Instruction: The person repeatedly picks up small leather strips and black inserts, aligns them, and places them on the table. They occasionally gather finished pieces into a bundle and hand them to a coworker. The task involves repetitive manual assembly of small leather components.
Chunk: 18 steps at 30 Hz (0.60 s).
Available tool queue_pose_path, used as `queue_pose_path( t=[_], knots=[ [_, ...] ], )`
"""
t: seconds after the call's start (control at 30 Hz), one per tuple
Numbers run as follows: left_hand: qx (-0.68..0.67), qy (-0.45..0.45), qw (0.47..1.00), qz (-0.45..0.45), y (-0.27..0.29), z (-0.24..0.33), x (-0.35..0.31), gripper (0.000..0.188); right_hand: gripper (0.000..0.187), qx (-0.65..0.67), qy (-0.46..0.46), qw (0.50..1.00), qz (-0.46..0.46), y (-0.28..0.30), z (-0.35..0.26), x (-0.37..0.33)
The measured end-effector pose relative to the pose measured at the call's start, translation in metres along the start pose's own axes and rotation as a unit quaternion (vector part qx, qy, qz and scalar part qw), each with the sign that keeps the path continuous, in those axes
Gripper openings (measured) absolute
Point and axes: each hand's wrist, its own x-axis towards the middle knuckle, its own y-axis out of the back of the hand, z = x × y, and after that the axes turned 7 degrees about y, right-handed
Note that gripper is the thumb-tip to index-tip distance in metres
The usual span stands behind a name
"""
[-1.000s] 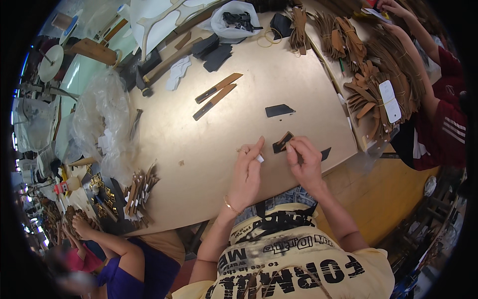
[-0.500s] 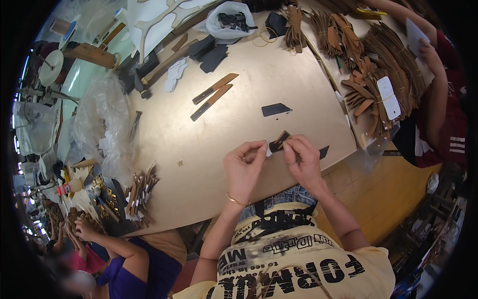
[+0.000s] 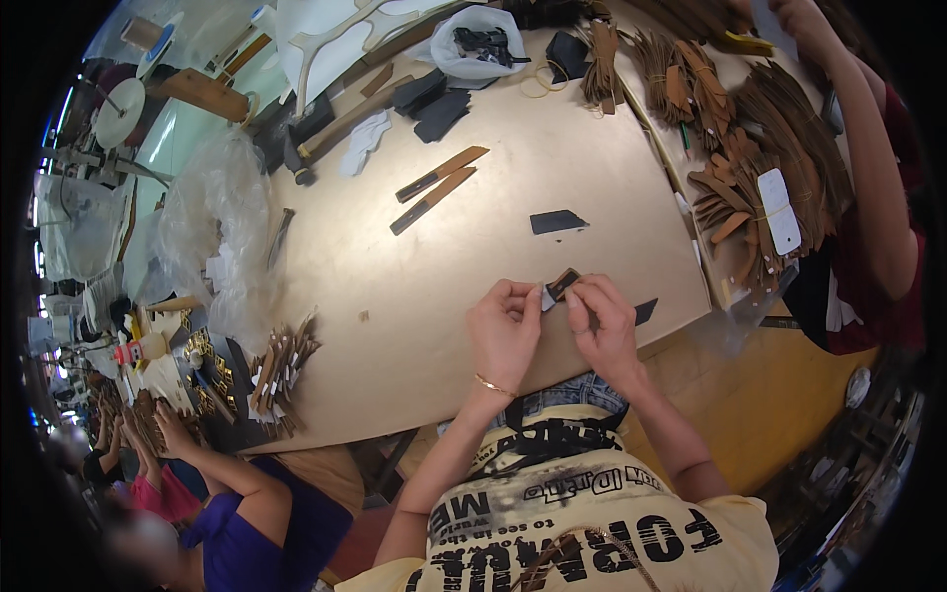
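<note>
Near the front edge of the table, both hands are closed on a small leather strip (image 3: 564, 284), black with a brown edge. A pale, whitish piece (image 3: 547, 296) shows at its left end, by the thumb of my left hand (image 3: 505, 331). My right hand (image 3: 604, 321) pinches the strip from the right, and the fingers cover much of it. Ahead lies a slant-ended black piece (image 3: 558, 222). Another black piece (image 3: 646, 312) rests beside my right hand. Farther left are two brown leather strips (image 3: 444, 193) with dark ends, side by side.
Bundled brown leather strips (image 3: 779, 128) and a white tag (image 3: 779, 212) lie at right, near a co-worker's arm (image 3: 873, 168). A plastic bag (image 3: 222, 237), a hammer (image 3: 298, 163) and more strips (image 3: 284, 380) are at left. A bag of black pieces (image 3: 480, 44) stands at the back.
The strip has tilted slightly between my fingers, and the whitish piece shows at a different angle. The co-worker's arm at right has moved up. The view has shifted a little.
</note>
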Motion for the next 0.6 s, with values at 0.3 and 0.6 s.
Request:
queue_pose_path(
  t=[0.3, 0.6],
  knots=[
    [-0.037, -0.018, 0.999, -0.027, -0.005, -0.01, 0.006, 0.012, 0.015, -0.014, 0.038, 0.999, -0.021, -0.004, 0.006, -0.005],
    [0.068, -0.017, 0.996, -0.05, 0.011, -0.001, 0.005, 0.026, 0.044, -0.206, 0.112, 0.961, -0.15, -0.002, -0.005, -0.013]
  ],
)
